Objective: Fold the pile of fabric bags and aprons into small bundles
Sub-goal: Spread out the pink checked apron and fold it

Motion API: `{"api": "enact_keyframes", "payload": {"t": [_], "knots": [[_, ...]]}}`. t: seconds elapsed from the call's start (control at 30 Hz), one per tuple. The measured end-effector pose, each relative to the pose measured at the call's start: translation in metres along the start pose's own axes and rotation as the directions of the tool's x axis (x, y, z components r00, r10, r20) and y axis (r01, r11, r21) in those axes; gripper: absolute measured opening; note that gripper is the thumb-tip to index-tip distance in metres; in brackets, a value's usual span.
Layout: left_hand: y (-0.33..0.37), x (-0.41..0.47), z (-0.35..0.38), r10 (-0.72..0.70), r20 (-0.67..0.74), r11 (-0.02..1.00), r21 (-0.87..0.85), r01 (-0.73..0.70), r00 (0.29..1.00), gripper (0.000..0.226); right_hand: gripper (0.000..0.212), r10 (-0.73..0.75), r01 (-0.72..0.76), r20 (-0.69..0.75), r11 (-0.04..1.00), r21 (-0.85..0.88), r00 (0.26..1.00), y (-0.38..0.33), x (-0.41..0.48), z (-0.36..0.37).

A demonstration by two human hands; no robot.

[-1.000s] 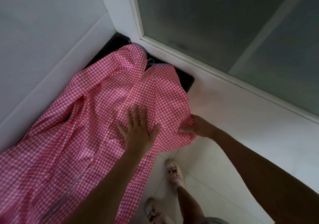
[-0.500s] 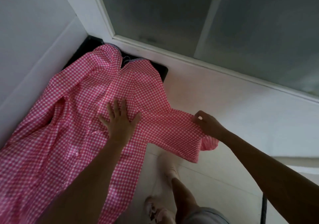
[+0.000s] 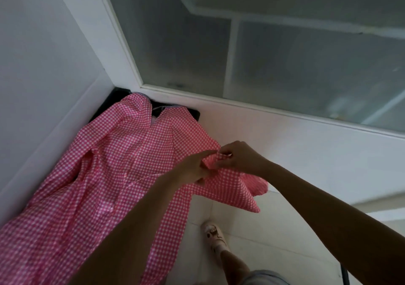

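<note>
Nearest, at the bottom of the frame, a white shoe [image 3: 215,236] on the pale tiled floor [image 3: 263,230], with a bare leg and a grey hem just above the lower edge. Higher up, both forearms reaching in from lower left and lower right toward the middle. Left hand [image 3: 192,168] no longer flat with spread fingers on the cloth as half a second ago, now shifted to the right and up against the other hand, forefinger stretched along a small fold, remaining fingers curled into the fabric. Right hand [image 3: 243,157] drawn in leftward from its earlier spot, fingers bent and pressed together, pinching the same bunched fold between fingertips and thumb. Pink checked apron [image 3: 122,164] spread across the left half of the frame, one corner hanging over the near edge toward the floor, a flap below the hands sagging lower than before. Beyond it, a black surface [image 3: 194,115] showing at the cloth's far end in the corner. Farther still, a white ledge [image 3: 306,153] and the frosted window [image 3: 306,65], filling more of the upper frame than earlier.
</note>
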State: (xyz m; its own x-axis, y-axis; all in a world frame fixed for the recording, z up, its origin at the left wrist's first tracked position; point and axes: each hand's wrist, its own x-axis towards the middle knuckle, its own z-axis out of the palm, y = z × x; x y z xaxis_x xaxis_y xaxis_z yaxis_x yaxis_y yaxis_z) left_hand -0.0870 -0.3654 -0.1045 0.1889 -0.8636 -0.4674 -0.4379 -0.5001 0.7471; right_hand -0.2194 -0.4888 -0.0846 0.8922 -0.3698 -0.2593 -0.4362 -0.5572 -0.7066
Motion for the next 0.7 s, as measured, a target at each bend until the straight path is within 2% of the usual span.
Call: {"api": "enact_keyframes", "payload": {"t": [0.03, 0.1, 0.2, 0.27, 0.37, 0.43, 0.53, 0.63, 0.7], "knots": [[0.003, -0.003, 0.001, 0.018, 0.02, 1.0, -0.002, -0.018, 1.0, 0.055, 0.026, -0.016, 0.016, 0.005, 1.0, -0.016, 1.0, -0.003, -0.001, 0.001], [0.007, -0.005, 0.006, 0.042, 0.005, 0.999, 0.035, -0.042, 0.999, 0.042, 0.028, -0.035, 0.035, 0.007, 0.997, -0.064, 0.999, -0.009, -0.002, 0.001], [0.002, -0.007, 0.008, 0.037, -0.142, 0.998, 0.048, -0.03, 0.989, 0.018, 0.031, -0.017, 0.018, 0.007, 0.994, -0.11, 1.0, -0.013, -0.001, -0.001], [-0.005, -0.007, 0.006, 0.024, -0.244, 1.0, 0.001, -0.025, 0.969, 0.008, 0.028, 0.001, 0.011, 0.079, 0.987, -0.159, 0.997, -0.008, -0.003, -0.001], [-0.01, -0.008, 0.003, -0.017, -0.354, 0.99, -0.136, -0.034, 0.935, 0.017, 0.029, 0.095, 0.003, 0.231, 0.92, -0.392, 0.968, 0.012, -0.009, 0.004], [-0.01, -0.009, 0.0, -0.043, -0.395, 0.981, -0.189, -0.035, 0.918, 0.022, 0.024, 0.161, -0.01, 0.265, 0.87, -0.493, 0.951, 0.023, -0.017, 0.006], [-0.015, -0.01, -0.005, -0.107, -0.456, 0.965, -0.261, -0.018, 0.884, 0.009, 0.021, 0.2, 0.03, 0.275, 0.757, -0.653, 0.94, 0.037, -0.029, 0.001], [-0.026, -0.01, -0.009, -0.227, -0.468, 0.924, -0.38, 0.038, 0.854, 0.021, 0.022, 0.253, -0.029, 0.23, 0.728, -0.684, 0.94, 0.049, -0.048, -0.016], [-0.034, -0.007, -0.01, -0.302, -0.458, 0.877, -0.478, 0.054, 0.836, 0.018, 0.025, 0.26, -0.064, 0.199, 0.743, -0.667, 0.945, 0.049, -0.059, -0.033]]}}
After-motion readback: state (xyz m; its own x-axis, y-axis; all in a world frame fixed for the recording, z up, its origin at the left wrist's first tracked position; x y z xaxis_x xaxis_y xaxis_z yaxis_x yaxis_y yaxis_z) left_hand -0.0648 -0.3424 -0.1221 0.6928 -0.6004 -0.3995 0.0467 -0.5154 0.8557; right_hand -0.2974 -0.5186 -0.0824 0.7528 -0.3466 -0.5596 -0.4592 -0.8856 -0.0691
